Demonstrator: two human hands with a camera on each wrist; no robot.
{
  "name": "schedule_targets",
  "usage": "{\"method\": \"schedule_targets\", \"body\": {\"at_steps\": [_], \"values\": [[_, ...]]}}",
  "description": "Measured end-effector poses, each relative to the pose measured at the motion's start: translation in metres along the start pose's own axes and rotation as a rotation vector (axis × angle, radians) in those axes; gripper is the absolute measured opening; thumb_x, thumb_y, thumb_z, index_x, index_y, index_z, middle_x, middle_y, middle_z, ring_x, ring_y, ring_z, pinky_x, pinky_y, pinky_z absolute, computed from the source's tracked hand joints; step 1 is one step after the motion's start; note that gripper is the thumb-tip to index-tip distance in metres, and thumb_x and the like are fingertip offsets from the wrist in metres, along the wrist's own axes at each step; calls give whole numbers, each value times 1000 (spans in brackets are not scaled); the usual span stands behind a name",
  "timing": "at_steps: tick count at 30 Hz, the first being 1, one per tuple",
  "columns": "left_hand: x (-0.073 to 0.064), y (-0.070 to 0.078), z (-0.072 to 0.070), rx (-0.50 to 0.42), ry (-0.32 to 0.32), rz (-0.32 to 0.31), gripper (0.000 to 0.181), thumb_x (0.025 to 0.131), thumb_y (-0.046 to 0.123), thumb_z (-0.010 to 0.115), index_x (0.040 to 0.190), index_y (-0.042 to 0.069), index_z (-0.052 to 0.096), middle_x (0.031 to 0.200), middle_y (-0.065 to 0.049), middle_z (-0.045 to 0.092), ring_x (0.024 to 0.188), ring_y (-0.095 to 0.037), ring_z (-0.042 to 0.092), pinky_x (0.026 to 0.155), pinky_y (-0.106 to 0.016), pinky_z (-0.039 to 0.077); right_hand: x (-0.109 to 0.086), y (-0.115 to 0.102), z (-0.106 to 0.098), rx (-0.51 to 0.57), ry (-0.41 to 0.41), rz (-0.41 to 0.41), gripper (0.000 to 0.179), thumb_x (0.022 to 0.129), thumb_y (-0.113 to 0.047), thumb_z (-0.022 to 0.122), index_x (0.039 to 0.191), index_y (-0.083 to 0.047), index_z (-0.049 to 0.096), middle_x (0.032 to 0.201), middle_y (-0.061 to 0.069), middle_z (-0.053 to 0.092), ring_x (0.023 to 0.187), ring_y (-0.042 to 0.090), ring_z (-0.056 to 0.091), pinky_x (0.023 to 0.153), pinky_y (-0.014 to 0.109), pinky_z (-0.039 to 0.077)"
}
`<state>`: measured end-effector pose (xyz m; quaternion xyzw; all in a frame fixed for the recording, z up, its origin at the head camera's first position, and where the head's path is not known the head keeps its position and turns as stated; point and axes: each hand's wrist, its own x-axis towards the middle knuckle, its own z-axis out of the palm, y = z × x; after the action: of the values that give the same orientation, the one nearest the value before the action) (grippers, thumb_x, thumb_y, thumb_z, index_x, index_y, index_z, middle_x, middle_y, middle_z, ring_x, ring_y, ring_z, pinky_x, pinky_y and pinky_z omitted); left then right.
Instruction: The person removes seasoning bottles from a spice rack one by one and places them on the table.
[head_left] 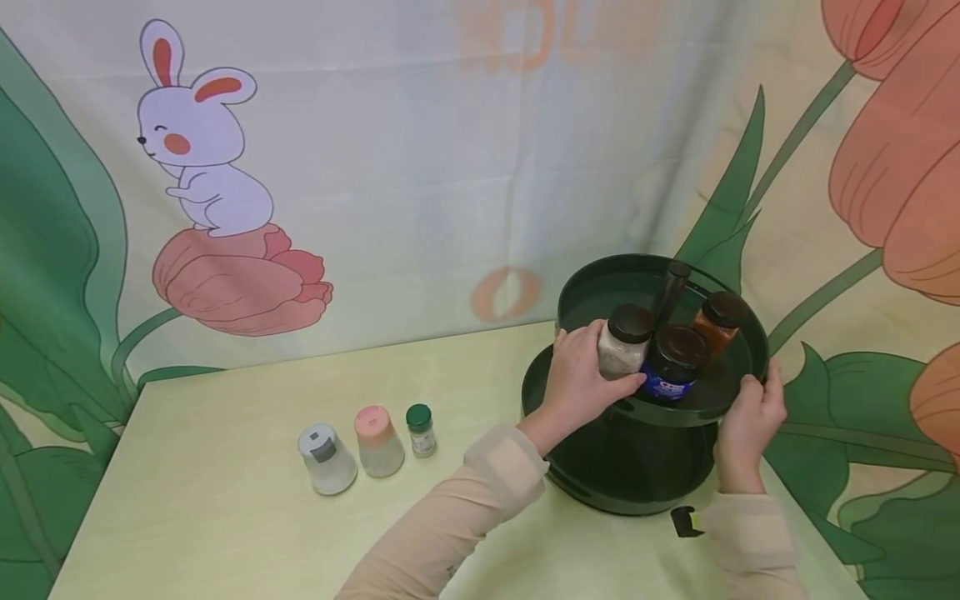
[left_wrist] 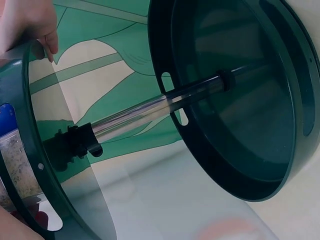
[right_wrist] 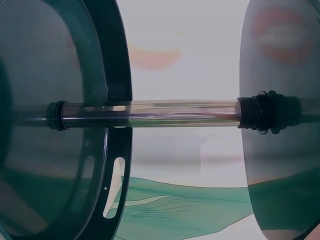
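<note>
A dark green two-tier round tray (head_left: pixel 570 292) stands at the right of the table. My left hand (head_left: pixel 581 371) grips a clear jar (head_left: pixel 618 354) of pale speckled seasoning with a black lid, at the near left of the upper tier. Right beside that jar is a blue-labelled jar (head_left: pixel 678 362) with a dark lid. Behind them, a jar of orange-red spice (head_left: pixel 720 321) sits near the upper tier's right side. My right hand (head_left: pixel 750 425) holds the upper tier's rim at the right. In the left wrist view, the seasoning (left_wrist: pixel 22 167) shows behind the tier's wall.
Left on the table (head_left: pixel 225 500) stand a grey-topped shaker (head_left: pixel 328 458), a pink-topped shaker (head_left: pixel 379 442) and a small green-capped bottle (head_left: pixel 422 432). A clear post (right_wrist: pixel 185 114) joins the two tiers. A printed curtain (head_left: pixel 405 167) hangs behind the table.
</note>
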<state>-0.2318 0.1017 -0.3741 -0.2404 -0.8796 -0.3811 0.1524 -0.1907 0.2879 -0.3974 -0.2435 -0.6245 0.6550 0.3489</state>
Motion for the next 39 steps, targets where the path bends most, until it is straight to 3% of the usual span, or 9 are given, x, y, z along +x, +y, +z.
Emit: {"method": "schedule_targets", "body": {"at_steps": [17,21,27,33,39], "values": [[-1,1,0,-10,60,23,61,67,43,71,114,13,47,101,2,58,101,-14,51,103,-41,29,-1,1,1,5,9,-21,48,91,-13,32,138,-4,26,146,10,22,133,9,17,109,20,14],[2,4,-4,-30,74,33,62,67,43,72,115,13,46,101,3,59,93,-12,52,93,-32,37,-1,0,1,5,6,-15,48,91,-14,33,138,-6,26,146,8,21,133,8,17,109,20,14],[4,7,-9,-182,53,-3,60,69,37,72,116,15,44,103,2,57,88,-11,53,71,-21,46,-2,1,0,28,-8,-10,48,92,-14,32,139,-9,25,147,7,18,134,8,14,110,22,13],[6,9,-12,-231,69,24,58,70,35,72,116,14,43,104,1,56,87,-9,54,69,-17,46,-1,1,0,28,2,-9,48,91,-14,32,139,-6,26,146,8,20,134,8,16,109,21,14],[8,14,-19,-222,96,46,58,70,36,72,115,12,43,100,1,56,85,-9,54,67,-14,45,-1,1,0,25,1,-5,49,91,-14,32,139,-7,25,146,8,20,134,7,16,109,20,14]]}}
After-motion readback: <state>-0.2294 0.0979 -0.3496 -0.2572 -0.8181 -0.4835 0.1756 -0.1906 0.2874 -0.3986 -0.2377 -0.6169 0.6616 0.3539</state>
